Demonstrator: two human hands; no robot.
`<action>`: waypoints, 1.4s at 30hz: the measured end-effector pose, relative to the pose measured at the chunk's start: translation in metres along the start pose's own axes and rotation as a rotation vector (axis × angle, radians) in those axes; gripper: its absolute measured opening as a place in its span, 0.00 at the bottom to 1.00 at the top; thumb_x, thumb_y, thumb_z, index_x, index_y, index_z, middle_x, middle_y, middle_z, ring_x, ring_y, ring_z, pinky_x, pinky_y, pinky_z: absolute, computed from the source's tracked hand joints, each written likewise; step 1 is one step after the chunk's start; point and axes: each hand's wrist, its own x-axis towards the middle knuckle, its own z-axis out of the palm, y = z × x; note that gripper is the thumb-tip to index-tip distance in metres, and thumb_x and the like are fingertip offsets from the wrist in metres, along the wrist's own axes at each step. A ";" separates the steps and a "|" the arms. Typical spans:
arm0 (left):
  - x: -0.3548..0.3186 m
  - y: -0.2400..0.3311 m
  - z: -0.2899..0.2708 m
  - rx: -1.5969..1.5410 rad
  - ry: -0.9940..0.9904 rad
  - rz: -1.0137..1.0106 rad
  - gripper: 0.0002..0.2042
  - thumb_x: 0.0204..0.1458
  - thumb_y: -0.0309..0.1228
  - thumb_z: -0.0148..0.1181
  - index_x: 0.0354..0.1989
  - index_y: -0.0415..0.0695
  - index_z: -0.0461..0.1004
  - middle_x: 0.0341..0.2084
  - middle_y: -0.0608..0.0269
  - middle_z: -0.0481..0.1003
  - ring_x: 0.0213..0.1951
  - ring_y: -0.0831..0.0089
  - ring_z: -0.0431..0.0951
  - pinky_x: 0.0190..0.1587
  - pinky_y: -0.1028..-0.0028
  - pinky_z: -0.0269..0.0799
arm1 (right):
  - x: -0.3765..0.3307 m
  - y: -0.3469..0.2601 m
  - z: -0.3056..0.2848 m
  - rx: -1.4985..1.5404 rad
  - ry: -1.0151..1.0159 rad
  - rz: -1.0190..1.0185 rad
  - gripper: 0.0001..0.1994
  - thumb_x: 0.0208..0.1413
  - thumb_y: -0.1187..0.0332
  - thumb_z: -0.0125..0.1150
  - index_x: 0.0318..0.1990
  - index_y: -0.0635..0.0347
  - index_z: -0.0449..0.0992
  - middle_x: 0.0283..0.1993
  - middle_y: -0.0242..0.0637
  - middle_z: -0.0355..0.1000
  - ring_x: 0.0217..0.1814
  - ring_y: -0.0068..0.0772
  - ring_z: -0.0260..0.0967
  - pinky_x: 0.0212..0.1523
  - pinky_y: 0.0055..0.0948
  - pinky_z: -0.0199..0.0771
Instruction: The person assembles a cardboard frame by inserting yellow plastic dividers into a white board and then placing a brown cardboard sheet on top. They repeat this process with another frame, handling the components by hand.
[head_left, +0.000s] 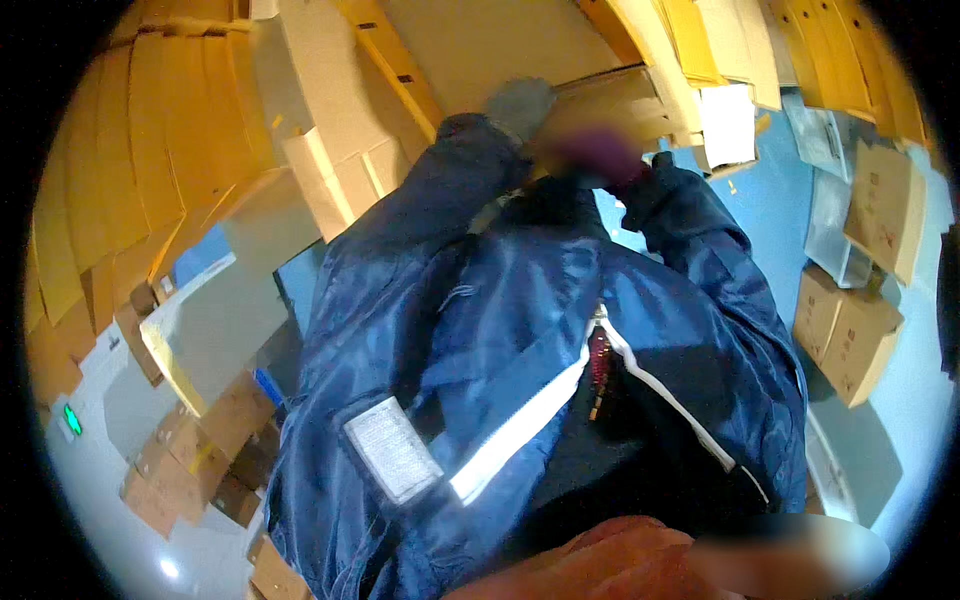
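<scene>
A person in a dark blue jacket (pixel 520 330) fills the middle of the view, very close to the camera. The jacket has a white reflective stripe (pixel 520 430) and a grey patch (pixel 392 448). Both of this person's arms are raised to the head; one hand wears a grey glove (pixel 520 105). At the lower edge a reddish, out-of-focus shape, seemingly my right hand (pixel 600 560), lies close to the lens against the jacket. Its fingers cannot be made out. My left hand is not visible.
Flat yellow-brown cardboard sheets (pixel 150 150) and stacked cardboard boxes (pixel 850 335) surround the person on the left, top and right. More boxes (pixel 190 470) sit at the lower left. A blue surface (pixel 770 210) shows behind the right shoulder.
</scene>
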 end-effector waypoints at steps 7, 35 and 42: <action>-0.006 0.020 -0.015 0.060 0.063 -0.009 0.17 0.63 0.44 0.47 0.41 0.42 0.74 0.38 0.47 0.77 0.41 0.44 0.77 0.45 0.51 0.74 | -0.013 0.017 0.091 -0.031 0.200 0.167 0.19 0.54 0.63 0.56 0.54 0.48 0.74 0.46 0.43 0.74 0.49 0.51 0.73 0.47 0.48 0.76; 0.009 -0.021 0.004 -0.257 -0.131 -0.050 0.25 0.63 0.49 0.45 0.55 0.41 0.73 0.55 0.45 0.72 0.56 0.48 0.71 0.61 0.57 0.64 | 0.011 -0.024 0.098 0.029 0.036 0.379 0.13 0.53 0.65 0.57 0.45 0.51 0.79 0.44 0.38 0.76 0.51 0.45 0.72 0.49 0.44 0.73; 0.011 -0.045 0.029 -0.077 -0.098 0.067 0.20 0.64 0.41 0.44 0.53 0.41 0.74 0.53 0.49 0.74 0.55 0.49 0.71 0.61 0.58 0.65 | -0.047 0.056 0.074 0.019 0.285 0.258 0.09 0.51 0.69 0.57 0.39 0.52 0.79 0.41 0.40 0.75 0.48 0.46 0.72 0.48 0.42 0.73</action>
